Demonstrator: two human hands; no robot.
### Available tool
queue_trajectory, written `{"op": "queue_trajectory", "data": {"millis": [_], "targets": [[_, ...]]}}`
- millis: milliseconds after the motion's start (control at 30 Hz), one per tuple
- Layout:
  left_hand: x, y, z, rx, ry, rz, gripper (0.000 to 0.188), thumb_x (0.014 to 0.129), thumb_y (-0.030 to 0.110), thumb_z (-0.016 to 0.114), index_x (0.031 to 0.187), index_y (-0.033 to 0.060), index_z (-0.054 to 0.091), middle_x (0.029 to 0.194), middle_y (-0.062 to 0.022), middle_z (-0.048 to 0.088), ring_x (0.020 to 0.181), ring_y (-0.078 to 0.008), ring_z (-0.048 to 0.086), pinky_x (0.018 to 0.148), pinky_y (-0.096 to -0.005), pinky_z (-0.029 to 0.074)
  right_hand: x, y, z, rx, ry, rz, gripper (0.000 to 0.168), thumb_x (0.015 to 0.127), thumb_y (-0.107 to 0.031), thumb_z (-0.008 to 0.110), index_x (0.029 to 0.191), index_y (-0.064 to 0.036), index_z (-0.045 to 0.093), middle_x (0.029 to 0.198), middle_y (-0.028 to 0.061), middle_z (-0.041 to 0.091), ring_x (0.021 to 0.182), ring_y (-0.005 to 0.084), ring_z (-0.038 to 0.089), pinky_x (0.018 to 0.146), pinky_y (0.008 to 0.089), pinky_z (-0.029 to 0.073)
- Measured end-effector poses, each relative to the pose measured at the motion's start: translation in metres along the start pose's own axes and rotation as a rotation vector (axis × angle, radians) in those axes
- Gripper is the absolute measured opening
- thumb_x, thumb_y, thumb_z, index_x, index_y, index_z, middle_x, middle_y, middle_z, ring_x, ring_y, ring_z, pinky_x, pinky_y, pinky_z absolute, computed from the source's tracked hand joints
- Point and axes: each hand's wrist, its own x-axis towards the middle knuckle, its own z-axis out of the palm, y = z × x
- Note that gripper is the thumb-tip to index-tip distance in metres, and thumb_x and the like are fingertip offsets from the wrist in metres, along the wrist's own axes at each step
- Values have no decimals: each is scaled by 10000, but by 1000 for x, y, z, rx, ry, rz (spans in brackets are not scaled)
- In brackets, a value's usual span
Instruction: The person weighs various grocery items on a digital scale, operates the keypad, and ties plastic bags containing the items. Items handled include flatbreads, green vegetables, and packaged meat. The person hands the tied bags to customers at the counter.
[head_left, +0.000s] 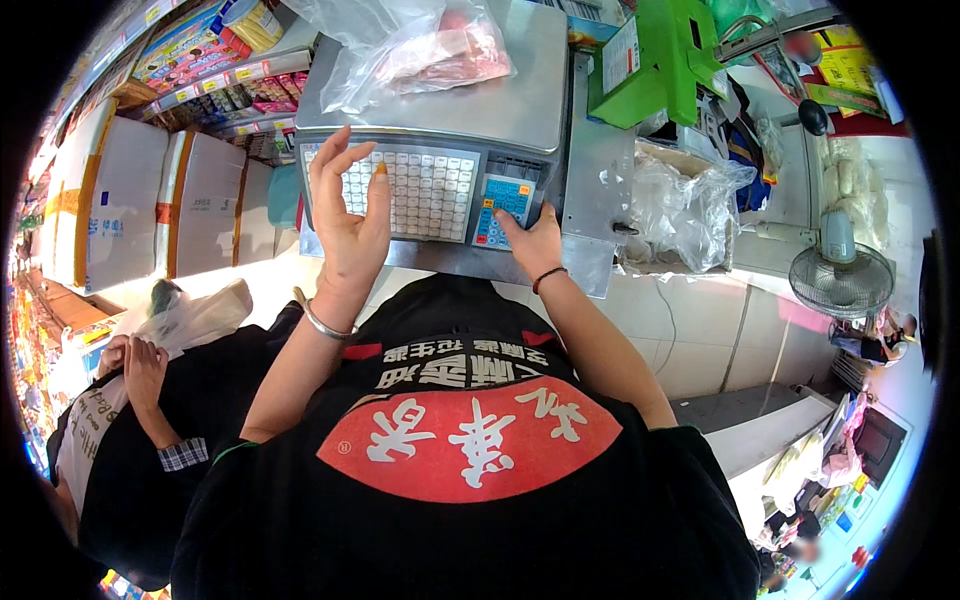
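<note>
Before me stands a weighing scale (559, 150) with a metal platform (525, 75). On the platform lies a clear plastic bag (442, 64) with something pinkish inside, probably meat. My left hand (349, 217) is raised over the white key panel (420, 195), its fingers apart and holding nothing. Whether a finger touches the keys I cannot tell. My right hand (536, 240) is at the lower right corner of the scale. Its thumb rests on the blue number keypad (504, 210), while the other fingers lie along the casing's right edge.
To the left, another person's hands (142, 367) hold a plastic bag (202, 315). White foam boxes (127, 195) and shelves of packaged goods (255, 71) stand behind. At right are a green holder (645, 67), a box of plastic bags (682, 217) and a fan (841, 277).
</note>
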Motion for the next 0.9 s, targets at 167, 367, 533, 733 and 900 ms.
{"op": "queue_trajectory", "data": {"millis": [167,367,533,733,900], "targets": [[-4,-2,-5,-23,2,-44,274,872,9,590,1143,45,581,1352,-138,486,1267,-268,449,1067,-382,334,2,12,-3,221,-96,-42,868,725,-374,776,1327,106,375,1268,278,510,1162,388,530,985,407,434],[-6,-7,-7,-24,5,-75,267,864,16,594,1130,46,586,1331,-148,496,1265,-277,451,1064,-384,334,-6,6,-3,21,-28,-102,893,698,-333,799,1343,100,359,1287,272,491,1199,381,500,1013,404,408],[-3,-8,-8,-16,-10,-83,262,875,17,584,1135,52,587,1335,-138,501,1281,-266,439,1074,-384,323,-1,15,-1,99,-53,-131,923,687,-312,807,1361,103,332,1294,287,477,1221,377,478,1035,408,389],[2,-12,-8,-36,2,-87,263,873,15,584,1134,53,585,1327,-136,506,1279,-262,440,1072,-382,326,-23,5,-7,6,-78,-168,1064,669,-309,824,1428,75,184,1379,290,387,1246,384,453,1047,406,384],[5,-14,-4,-48,-26,-99,263,873,11,584,1132,55,584,1327,-130,502,1272,-259,445,1070,-378,327,-40,-16,3,-168,27,-31,1142,656,-311,839,1455,48,105,1406,276,349,1268,386,427,1055,407,378]]}}
